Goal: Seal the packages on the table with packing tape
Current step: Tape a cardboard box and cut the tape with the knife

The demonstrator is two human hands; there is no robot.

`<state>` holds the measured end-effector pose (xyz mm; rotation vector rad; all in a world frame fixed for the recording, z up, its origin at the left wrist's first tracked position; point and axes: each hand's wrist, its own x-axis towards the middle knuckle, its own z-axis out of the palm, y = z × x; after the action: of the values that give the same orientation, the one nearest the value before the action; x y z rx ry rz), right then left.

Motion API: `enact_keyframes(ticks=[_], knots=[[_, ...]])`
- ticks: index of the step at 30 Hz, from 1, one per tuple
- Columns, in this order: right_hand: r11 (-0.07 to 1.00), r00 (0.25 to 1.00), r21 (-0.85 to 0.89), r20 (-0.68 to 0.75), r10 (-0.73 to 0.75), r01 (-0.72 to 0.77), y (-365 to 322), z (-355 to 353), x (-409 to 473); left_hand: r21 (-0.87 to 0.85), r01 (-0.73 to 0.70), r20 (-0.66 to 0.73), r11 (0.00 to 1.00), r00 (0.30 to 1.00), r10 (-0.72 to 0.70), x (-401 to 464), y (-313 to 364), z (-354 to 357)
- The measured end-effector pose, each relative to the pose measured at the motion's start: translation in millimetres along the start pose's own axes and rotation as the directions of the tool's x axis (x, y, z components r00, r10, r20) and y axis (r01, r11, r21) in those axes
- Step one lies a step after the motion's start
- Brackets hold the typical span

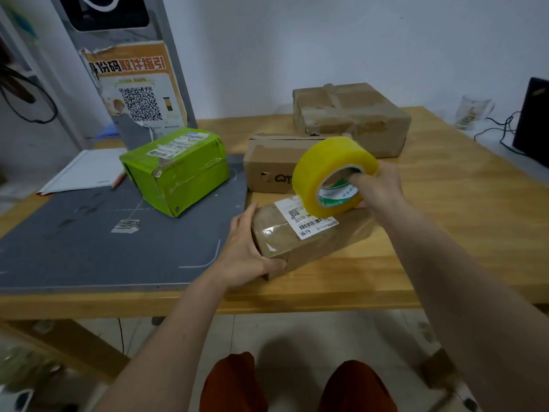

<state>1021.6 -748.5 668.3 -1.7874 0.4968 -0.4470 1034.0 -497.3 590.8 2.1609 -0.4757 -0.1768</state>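
A small brown cardboard package [303, 248] with a white shipping label lies near the front of the wooden table [445, 227]. My left hand [246, 248] grips its left end, thumb on the front side. My right hand [377, 185] holds a big yellow roll of packing tape [326, 171] with fingers through its core, and the roll rests on the package's label end. A strip of clear tape runs over the package top. A green box [178, 171], a brown box [273, 168] and a larger taped brown box [350, 117] stand farther back.
A grey mat [89, 242] covers the table's left half, with a white notebook [86, 171] behind it. A stand with an orange QR-code poster [136, 90] rises at the back left. A glass mug [472, 111], cables and a dark device [534, 120] are at the right.
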Motion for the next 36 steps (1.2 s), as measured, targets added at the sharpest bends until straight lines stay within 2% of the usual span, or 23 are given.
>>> enact_keyframes(ticks=[5, 8, 9, 11, 14, 17, 23, 26, 31, 36], knots=[[1.0, 0.997, 0.011, -0.076, -0.014, 0.015, 13.3, 2.6, 0.3, 0.013, 0.032, 0.026, 0.999, 0.999, -0.033, 0.9, 6.5, -0.8], [1.0, 1.0, -0.02, -0.009, -0.019, 0.018, 18.6, 3.4, -1.0, 0.058, 0.076, 0.081, 0.995, 0.993, -0.081, 0.4, 10.4, -7.1], [0.999, 1.0, -0.039, 0.014, -0.019, 0.019, 18.8, 3.2, -1.5, 0.106, 0.1, 0.108, 0.989, 0.988, -0.111, 0.8, 14.4, -9.9], [0.999, 0.999, -0.051, 0.026, -0.018, 0.019, 19.3, 3.9, -1.4, 0.307, 0.125, 0.097, 0.943, 0.982, -0.162, 6.7, 26.5, -12.1], [0.999, 1.0, -0.043, -0.013, -0.02, 0.019, 19.4, 5.1, -2.4, 0.509, 0.068, 0.036, 0.858, 0.994, -0.1, 21.9, 47.3, -1.8], [0.999, 0.999, -0.032, -0.023, -0.036, 0.036, 21.1, 6.3, -3.2, 0.581, 0.025, 0.048, 0.814, 0.997, -0.065, 28.1, 54.2, 11.9], [0.998, 0.999, -0.053, 0.02, -0.044, 0.045, 20.6, 10.0, -3.0, 0.695, 0.024, -0.023, 0.719, 1.0, -0.011, 25.8, 53.5, 20.1], [0.996, 1.0, -0.079, 0.013, -0.026, 0.027, 18.9, 11.3, -4.2, 0.725, 0.021, -0.025, 0.688, 1.0, -0.004, 23.6, 54.5, 21.3], [0.995, 0.998, -0.082, -0.018, -0.055, 0.054, 12.6, 5.8, -0.7, 0.686, 0.017, -0.005, 0.728, 1.0, -0.019, 22.7, 54.7, 18.6], [0.999, 0.999, 0.015, 0.005, -0.048, 0.048, 12.5, 2.4, 4.0, 0.667, 0.016, -0.001, 0.745, 1.0, -0.02, 23.7, 55.6, 18.6]])
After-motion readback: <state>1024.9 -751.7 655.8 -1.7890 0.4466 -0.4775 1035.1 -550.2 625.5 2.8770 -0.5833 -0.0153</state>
